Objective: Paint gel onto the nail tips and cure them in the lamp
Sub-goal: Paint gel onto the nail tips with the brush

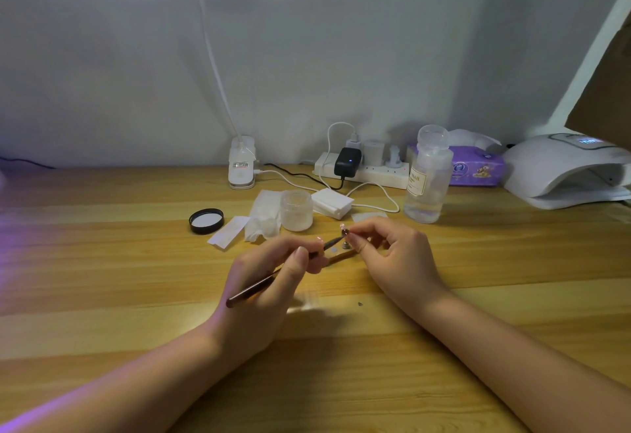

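Note:
My left hand (273, 275) grips a dark brush (252, 287) like a pen, its bristle end reaching up to the right. There the brush tip meets a small dark nail tip (345, 232), which my right hand (392, 255) pinches between thumb and forefinger just above the wooden table. Below the nail tip lie a small holder strip (338, 256) and a metal stud (346, 246). The white curing lamp (563, 173) stands at the far right, its opening facing left. An open clear jar (296, 210) sits behind my hands, its black lid (206, 221) lying to the left.
A clear liquid bottle (426, 176) stands right of the jar. A power strip (365, 168) with plugs and cables, a purple tissue pack (478, 166), white pads (333, 204), crumpled tissue (263, 217) and a desk-lamp clamp (241, 166) line the back of the table (102, 279).

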Available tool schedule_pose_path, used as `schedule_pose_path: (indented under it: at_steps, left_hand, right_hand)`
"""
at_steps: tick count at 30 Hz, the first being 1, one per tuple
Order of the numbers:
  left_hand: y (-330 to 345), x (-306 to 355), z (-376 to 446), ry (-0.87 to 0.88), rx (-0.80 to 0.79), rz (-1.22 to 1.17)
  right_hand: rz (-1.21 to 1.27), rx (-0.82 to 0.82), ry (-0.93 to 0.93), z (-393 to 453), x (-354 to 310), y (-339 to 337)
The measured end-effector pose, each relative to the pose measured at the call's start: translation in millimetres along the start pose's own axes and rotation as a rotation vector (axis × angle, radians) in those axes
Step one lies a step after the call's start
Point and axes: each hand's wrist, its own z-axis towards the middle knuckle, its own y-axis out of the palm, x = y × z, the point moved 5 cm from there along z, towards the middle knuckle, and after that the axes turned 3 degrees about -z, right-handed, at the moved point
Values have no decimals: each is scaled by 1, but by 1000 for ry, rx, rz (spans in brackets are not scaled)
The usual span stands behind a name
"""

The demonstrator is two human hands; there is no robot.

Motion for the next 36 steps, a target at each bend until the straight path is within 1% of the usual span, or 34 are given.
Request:
schedule_pose_path:
  at_steps: [7,12,16,20,26,30,36]
  left_hand:
    - [-4,-1,-1,-20,68,30]
    - [-1,-3,1,-52,18,50]
    - [1,0,0,-23,-1,27]
    - [1,1,0,0,21,15]
    - [-4,-4,4,-37,78,60]
    - [-5,-3,3,-33,100,57]
    - [-2,0,1,-36,80,64]
  right_hand:
    - [11,-6,-5,0,-2,0]
    - [-8,-11,2,0,-1,0]
    - [-4,1,-9,0,-2,-1]
    - [12,-1,-9,-1,-3,-1]
    - [43,-20,-10,0,-4,0]
    - [55,-13,-17,-1,-4,-1]
    - [39,-9,-27,0,-3,-1]
